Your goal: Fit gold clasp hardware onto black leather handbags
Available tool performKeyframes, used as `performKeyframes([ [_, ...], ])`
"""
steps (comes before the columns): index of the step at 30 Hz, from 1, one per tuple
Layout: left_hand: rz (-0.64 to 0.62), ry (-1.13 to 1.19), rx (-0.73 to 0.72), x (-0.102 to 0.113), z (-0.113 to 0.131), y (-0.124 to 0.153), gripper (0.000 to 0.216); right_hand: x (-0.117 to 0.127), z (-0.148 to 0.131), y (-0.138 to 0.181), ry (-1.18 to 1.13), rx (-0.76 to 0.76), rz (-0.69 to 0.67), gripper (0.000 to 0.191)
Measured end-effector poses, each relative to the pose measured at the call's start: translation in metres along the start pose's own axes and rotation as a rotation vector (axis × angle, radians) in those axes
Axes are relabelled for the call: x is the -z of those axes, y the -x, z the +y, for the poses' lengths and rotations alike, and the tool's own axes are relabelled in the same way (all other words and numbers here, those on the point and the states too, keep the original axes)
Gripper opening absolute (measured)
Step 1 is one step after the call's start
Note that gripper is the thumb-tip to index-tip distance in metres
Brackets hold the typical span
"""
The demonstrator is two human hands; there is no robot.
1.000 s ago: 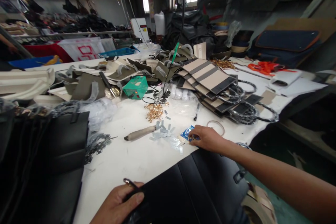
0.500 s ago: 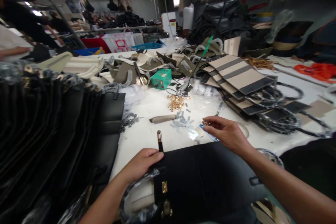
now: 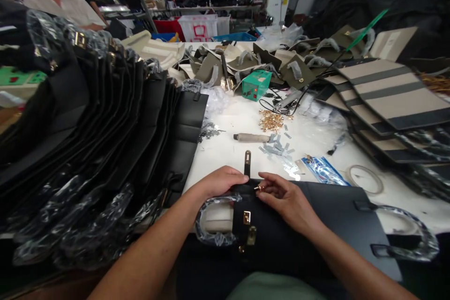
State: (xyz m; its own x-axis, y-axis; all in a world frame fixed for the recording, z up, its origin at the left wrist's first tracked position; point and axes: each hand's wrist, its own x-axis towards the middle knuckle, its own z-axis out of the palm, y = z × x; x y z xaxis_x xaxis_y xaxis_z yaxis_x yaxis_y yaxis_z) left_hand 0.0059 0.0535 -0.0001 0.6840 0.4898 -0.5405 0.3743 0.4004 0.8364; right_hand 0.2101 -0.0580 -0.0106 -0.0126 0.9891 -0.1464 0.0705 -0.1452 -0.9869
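A black leather bag (image 3: pixel 316 225) lies flat at the table's near edge, with gold hardware (image 3: pixel 247 218) and plastic-wrapped handles. My left hand (image 3: pixel 220 182) grips the bag's top edge beside an upright black strap with a gold tip (image 3: pixel 247 163). My right hand (image 3: pixel 283 199) rests on the bag, its fingertips pinched on a small gold metal piece (image 3: pixel 259 188) close to the strap's base.
A row of black bags in plastic (image 3: pixel 91 140) stands at the left. On the white table (image 3: pixel 232 150) lie a wooden-handled tool (image 3: pixel 251 138), loose gold fittings (image 3: pixel 270 121), silver tabs, a blue packet (image 3: pixel 325 171) and a green box (image 3: pixel 256 85). Striped beige panels (image 3: pixel 390 93) are stacked right. A person sits far left.
My right hand left the blue packet carrying a small gold piece and came to the bag's top edge. My left hand lifted the strap upright. The view swung left.
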Motion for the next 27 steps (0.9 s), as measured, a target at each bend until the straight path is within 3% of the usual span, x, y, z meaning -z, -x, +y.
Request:
performKeyframes([
  [3, 0.000, 0.018, 0.000, -0.001, 0.001, -0.001, 0.049, -0.005, -0.002, -0.001, -0.010, -0.044, 0.049, 0.048],
  [9, 0.010, 0.077, 0.024, -0.003, 0.003, 0.000, 0.051, -0.011, -0.008, -0.005, 0.232, 0.005, 0.132, 0.040],
  [17, -0.020, 0.104, 0.019, 0.003, -0.008, -0.008, 0.046, -0.006, -0.009, -0.012, 0.240, 0.086, 0.157, 0.035],
  [22, 0.001, 0.060, -0.003, 0.005, -0.009, -0.010, 0.043, -0.005, -0.008, -0.014, 0.299, 0.128, 0.129, 0.030],
  [27, -0.002, 0.054, 0.004, 0.004, -0.009, -0.011, 0.043, -0.003, -0.013, -0.014, 0.552, 0.307, 0.016, 0.024],
])
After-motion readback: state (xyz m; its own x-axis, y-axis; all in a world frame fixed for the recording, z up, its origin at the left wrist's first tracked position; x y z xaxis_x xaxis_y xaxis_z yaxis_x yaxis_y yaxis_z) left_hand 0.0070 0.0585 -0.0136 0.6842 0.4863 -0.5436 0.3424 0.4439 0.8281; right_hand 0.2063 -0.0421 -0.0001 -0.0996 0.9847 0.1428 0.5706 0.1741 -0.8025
